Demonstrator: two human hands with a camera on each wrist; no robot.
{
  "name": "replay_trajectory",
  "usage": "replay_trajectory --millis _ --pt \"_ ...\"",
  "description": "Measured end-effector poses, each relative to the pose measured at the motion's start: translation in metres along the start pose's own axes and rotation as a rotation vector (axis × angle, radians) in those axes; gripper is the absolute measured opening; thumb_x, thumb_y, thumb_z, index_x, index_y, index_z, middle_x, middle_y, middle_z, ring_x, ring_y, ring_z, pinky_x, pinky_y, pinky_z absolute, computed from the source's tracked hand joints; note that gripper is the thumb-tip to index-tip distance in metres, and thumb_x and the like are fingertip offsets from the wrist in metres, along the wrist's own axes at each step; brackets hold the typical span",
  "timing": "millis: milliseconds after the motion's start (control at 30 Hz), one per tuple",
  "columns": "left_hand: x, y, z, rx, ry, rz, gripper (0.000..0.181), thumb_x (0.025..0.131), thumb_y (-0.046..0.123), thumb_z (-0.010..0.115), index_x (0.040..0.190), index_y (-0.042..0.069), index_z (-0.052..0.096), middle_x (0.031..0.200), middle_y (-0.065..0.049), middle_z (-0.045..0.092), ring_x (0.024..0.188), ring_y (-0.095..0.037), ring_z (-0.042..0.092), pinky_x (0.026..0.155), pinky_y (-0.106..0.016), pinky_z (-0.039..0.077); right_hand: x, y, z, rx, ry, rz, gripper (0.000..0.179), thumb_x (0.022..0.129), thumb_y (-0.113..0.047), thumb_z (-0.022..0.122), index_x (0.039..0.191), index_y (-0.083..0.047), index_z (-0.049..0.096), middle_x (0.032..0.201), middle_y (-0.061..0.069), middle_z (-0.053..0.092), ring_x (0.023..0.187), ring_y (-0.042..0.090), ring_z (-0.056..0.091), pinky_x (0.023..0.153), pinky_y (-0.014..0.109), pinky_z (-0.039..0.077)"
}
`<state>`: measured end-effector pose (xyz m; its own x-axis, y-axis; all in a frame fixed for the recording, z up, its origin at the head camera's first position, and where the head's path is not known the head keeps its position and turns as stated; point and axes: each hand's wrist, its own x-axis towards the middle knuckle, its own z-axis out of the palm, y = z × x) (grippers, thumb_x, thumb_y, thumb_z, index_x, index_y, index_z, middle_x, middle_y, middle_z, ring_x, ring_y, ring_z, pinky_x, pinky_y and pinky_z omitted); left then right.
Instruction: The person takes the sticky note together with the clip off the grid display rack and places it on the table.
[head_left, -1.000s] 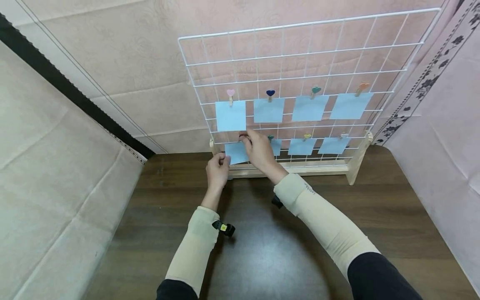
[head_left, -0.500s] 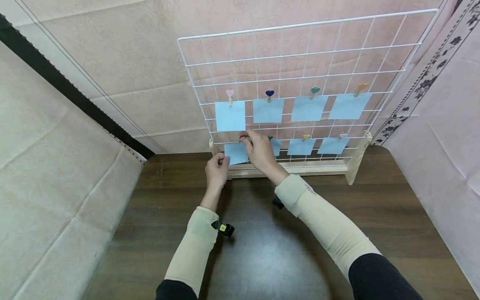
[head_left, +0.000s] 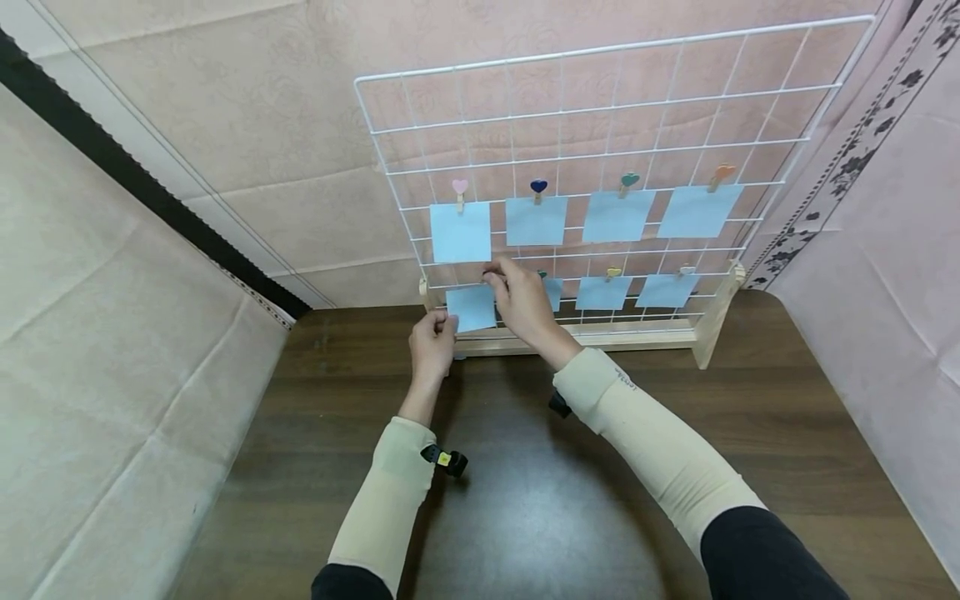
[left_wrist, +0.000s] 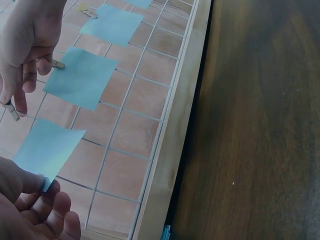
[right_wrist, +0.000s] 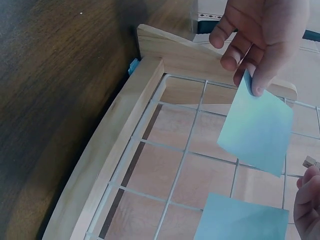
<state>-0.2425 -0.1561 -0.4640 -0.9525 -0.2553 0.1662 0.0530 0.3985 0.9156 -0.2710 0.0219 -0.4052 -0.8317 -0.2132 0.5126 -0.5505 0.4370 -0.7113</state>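
A light-blue square of paper is held up before the lower left of a white wire grid. My left hand pinches its lower-left corner between thumb and fingers, as the left wrist view also shows. Beyond its opposite edge, my right hand pinches a small wooden clothespin close to the wires. That clothespin appears at the right edge of the right wrist view, apart from the held paper. Right beside the right hand, another blue paper hangs partly covered under a green heart clothespin.
Several blue papers hang in two rows, such as one under a pink heart clothespin. A wooden stand carries the grid on a dark wood table. Pale cloth encloses the back and sides.
The held paper and my left hand have shifted very slightly left and down. My right hand has drifted a little to the right, still gripping the clothespin.
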Motion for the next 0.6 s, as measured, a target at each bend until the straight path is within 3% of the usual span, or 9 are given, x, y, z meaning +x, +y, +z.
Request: replay_trajectory --millis 233,600 --pt "-0.0022 0.0004 -0.0014 0.014 0.010 0.012 0.019 0.105 0.014 0.064 0.108 -0.001 0.075 0.088 -0.015 0.071 0.074 -0.020 0.062 0.064 -0.030 0.048 -0.0009 -0.0013 -0.0012 0.003 -0.015 0.021 0.023 0.112 -0.015 0.053 0.126 -0.002 0.065 0.115 0.015 0.075 0.072 0.023 0.065 0.073 0.039 0.054" --pt "-0.0068 0.0010 -0.0057 0.026 0.015 0.026 0.019 0.105 0.013 0.064 0.109 -0.002 0.076 0.087 -0.013 0.070 0.076 -0.023 0.064 0.067 -0.032 0.049 -0.0083 0.0007 -0.0026 0.006 -0.015 0.036 0.026 0.112 -0.015 0.052 0.130 0.000 0.064 0.113 0.017 0.074 0.090 0.028 0.071 0.081 0.044 0.058"
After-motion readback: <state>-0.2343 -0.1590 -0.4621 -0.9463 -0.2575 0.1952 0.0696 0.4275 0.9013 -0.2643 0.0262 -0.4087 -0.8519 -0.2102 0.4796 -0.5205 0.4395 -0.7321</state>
